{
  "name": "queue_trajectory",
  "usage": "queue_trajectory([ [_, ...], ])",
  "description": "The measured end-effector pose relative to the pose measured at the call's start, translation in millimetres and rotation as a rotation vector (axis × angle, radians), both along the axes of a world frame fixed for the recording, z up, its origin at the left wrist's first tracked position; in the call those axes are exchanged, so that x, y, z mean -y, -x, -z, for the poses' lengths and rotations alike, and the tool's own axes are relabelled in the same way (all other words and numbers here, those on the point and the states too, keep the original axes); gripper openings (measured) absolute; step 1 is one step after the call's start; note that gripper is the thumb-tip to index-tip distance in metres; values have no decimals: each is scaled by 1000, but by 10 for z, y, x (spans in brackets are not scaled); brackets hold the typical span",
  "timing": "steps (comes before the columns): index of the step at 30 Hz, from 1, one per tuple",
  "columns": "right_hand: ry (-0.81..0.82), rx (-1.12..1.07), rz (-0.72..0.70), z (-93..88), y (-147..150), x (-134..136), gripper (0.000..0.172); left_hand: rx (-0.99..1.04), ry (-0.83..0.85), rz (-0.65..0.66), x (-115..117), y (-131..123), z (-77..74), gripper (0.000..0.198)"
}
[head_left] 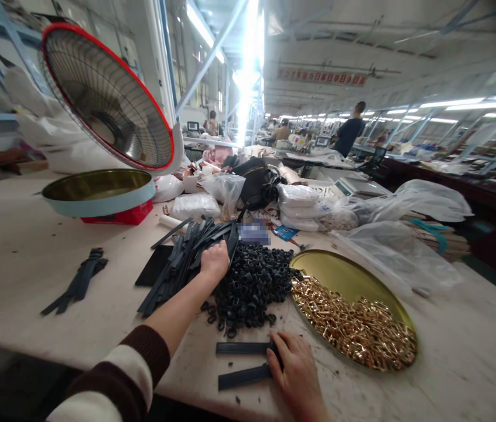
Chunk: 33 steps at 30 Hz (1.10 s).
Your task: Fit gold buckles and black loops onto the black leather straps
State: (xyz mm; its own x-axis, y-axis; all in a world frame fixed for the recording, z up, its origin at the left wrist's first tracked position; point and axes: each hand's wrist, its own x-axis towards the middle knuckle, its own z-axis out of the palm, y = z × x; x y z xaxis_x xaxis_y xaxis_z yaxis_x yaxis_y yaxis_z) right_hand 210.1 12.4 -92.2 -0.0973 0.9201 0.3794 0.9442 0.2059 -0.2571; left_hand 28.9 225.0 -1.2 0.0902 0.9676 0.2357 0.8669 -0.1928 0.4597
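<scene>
My left hand point(215, 261) is closed in a fist at the right side of a heap of black strips point(177, 264); a dark flat piece point(232, 237) rises just beyond its knuckles, and the hand hides what its fingers grip. Close to the table's front edge, my right hand point(296, 369) is bent over the right ends of two short black straps, an upper strap point(243, 348) and a lower strap point(243, 377). Its fingers cover those ends. Between the hands lies a mound of small black loops point(252, 281). A gold-coloured round tray point(339, 266) holds many small gold metal fittings point(357, 328).
A few black strips point(79, 281) lie apart at the left. Behind them a round tin point(98, 202) rests on a red base point(120, 214), beneath a red-rimmed fan-shaped heater point(107, 99). Plastic bags point(388, 252) and a black bag point(256, 181) crowd the back. People point(349, 132) are farther off.
</scene>
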Motion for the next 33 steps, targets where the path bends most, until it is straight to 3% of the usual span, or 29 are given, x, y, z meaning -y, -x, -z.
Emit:
queue_trajectory([
  [5, 24, -38, -61, -116, 57, 22, 31, 329, 48, 20, 284, 146, -250, 27],
  [8, 47, -80, -108, -179, 62, 65, 23, 560, 164, 42, 652, 186, -365, 22],
  [11, 29, -166, -124, -256, 40, 117, 23, 778, 341, 85, 1123, 180, -376, 24],
  [15, 7, -562, -31, -467, 84, 157, 32, 980, 518, 102, 1669, 119, -281, 23],
  [19, 238, -1131, 59, -658, 163, 146, 34, 1186, 601, 112, 1983, 86, -226, 22],
  [21, 321, -1324, 69, -687, 142, 146, 32, 1226, 653, 207, 2059, 127, -239, 25],
  [23, 389, -1395, 23, -679, 94, 154, 30, 1229, 812, 330, 2086, 189, -257, 26],
  [26, 457, -1307, -48, -630, 59, 144, 27, 1202, 1181, 412, 2045, 229, -237, 35],
  [28, 466, -1234, -60, -585, 67, 97, 26, 1100, 1341, 455, 1976, 191, -177, 38],
  [31, 382, -1053, 1, -523, 36, -54, 30, 980, 1344, 474, 1838, 100, -66, 32],
  [33, 282, -801, 73, -492, -37, -196, 27, 993, 1285, 428, 1738, 65, -13, 29],
])
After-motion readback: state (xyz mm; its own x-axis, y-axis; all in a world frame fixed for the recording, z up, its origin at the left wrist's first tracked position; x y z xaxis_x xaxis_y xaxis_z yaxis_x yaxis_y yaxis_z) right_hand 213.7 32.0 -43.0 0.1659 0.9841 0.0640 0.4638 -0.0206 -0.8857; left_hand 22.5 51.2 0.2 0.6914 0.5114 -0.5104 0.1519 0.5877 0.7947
